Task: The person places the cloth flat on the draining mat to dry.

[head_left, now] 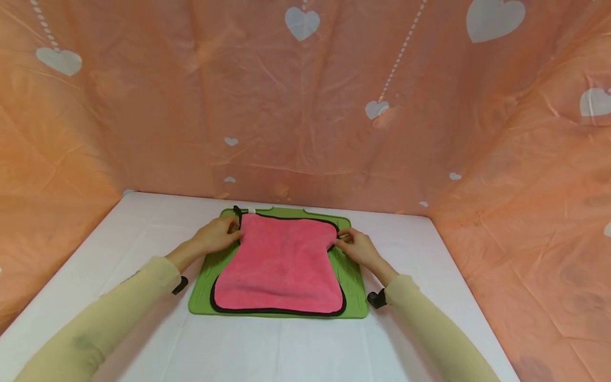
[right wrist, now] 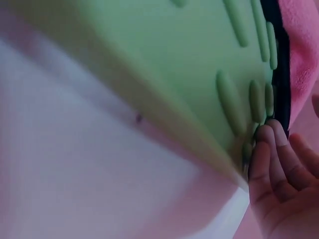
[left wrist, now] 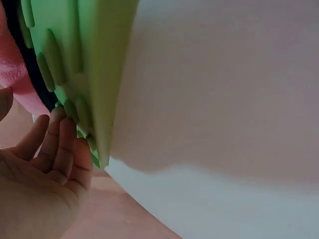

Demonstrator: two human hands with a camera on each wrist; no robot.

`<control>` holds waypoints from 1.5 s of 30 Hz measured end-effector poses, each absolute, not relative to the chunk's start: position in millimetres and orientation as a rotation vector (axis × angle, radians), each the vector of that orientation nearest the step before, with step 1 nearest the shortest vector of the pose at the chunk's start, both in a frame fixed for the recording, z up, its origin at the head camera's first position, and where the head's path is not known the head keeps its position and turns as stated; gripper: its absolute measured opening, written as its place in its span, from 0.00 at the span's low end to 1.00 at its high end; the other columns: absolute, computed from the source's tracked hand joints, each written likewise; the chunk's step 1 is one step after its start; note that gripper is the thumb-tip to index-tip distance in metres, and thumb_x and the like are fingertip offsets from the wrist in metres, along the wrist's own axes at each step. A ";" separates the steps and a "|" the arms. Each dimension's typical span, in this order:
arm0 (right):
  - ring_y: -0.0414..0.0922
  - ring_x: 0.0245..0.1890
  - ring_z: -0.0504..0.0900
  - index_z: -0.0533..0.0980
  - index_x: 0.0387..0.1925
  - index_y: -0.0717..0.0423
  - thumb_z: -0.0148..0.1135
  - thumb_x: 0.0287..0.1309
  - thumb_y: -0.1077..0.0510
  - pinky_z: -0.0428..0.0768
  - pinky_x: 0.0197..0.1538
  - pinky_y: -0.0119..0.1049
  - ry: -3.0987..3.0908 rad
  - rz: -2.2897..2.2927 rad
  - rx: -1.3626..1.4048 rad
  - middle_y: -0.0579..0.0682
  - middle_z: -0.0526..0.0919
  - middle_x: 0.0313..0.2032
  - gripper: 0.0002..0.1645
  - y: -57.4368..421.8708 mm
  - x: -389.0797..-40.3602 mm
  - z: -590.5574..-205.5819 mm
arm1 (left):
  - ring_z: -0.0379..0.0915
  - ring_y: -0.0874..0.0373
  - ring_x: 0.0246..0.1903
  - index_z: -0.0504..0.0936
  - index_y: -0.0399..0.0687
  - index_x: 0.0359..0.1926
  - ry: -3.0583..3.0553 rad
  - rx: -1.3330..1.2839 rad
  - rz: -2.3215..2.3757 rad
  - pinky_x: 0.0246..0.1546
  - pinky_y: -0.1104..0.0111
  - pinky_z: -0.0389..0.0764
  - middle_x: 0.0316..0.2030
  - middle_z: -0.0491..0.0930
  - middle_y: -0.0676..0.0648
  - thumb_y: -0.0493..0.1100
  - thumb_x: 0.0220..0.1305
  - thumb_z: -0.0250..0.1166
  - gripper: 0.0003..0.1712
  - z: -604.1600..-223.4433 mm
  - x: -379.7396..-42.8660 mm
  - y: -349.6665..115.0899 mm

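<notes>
A pink cloth [head_left: 281, 260] with a dark border lies spread over a green ridged board [head_left: 355, 297], its sides drawn inward near the hands. At its left edge, my left hand [head_left: 217, 235] pinches the cloth between thumb and fingers. On the opposite side my right hand [head_left: 360, 248] pinches the right edge, a little below the upper corner. In the left wrist view, curled fingers [left wrist: 65, 149] meet the dark border beside the board's ridges. Similarly, the right wrist view has the fingertips [right wrist: 279, 133] right at the border, with the thumb mostly out of frame.
The board rests on a white table [head_left: 229, 350]. Orange sheeting [head_left: 286, 106] with pale hearts rises behind the table and along both sides. A white tag [head_left: 252, 210] and a dark loop [head_left: 237, 210] stick out at the cloth's upper left corner.
</notes>
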State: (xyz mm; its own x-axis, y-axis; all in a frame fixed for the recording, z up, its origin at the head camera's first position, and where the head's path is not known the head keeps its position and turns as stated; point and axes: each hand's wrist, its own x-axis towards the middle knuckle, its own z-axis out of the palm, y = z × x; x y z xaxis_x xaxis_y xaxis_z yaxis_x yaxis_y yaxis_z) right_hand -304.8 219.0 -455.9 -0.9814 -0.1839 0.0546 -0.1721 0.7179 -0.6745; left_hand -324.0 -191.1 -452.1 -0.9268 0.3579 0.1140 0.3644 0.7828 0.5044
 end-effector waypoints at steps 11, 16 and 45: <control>0.45 0.32 0.82 0.79 0.55 0.62 0.70 0.66 0.55 0.78 0.38 0.38 2.908 -1.170 -0.387 0.55 0.89 0.36 0.21 205.0 -307.7 -460.3 | 0.76 0.32 0.54 0.81 0.30 0.51 -3.022 -0.503 -0.693 0.50 0.42 0.81 0.50 0.81 0.31 0.53 0.64 0.71 0.28 -455.1 -323.2 -178.1; 0.44 0.31 0.80 0.80 0.54 0.61 0.69 0.67 0.56 0.77 0.37 0.38 2.930 -1.171 -0.419 0.53 0.87 0.35 0.19 203.1 -308.3 -460.2 | 0.74 0.30 0.56 0.82 0.30 0.51 -3.037 -0.467 -0.673 0.52 0.43 0.80 0.51 0.81 0.31 0.53 0.63 0.72 0.29 -457.1 -324.8 -175.9; 0.52 0.40 0.88 0.82 0.54 0.61 0.68 0.62 0.67 0.79 0.36 0.31 2.880 -1.491 -0.350 0.57 0.83 0.41 0.18 193.5 -312.2 -455.7 | 0.76 0.47 0.38 0.79 0.36 0.39 -2.990 -0.519 -0.991 0.43 0.55 0.78 0.37 0.81 0.39 0.37 0.75 0.61 0.07 -451.1 -325.4 -174.3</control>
State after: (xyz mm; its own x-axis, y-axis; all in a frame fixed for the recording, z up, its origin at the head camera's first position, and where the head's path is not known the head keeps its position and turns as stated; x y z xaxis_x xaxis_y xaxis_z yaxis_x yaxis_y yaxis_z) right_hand -312.2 193.5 -455.7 -0.9699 -0.1337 0.2035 -0.2434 0.5607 -0.7914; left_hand -325.4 -174.3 -451.1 -0.9459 0.3200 0.0529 0.2883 0.7548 0.5892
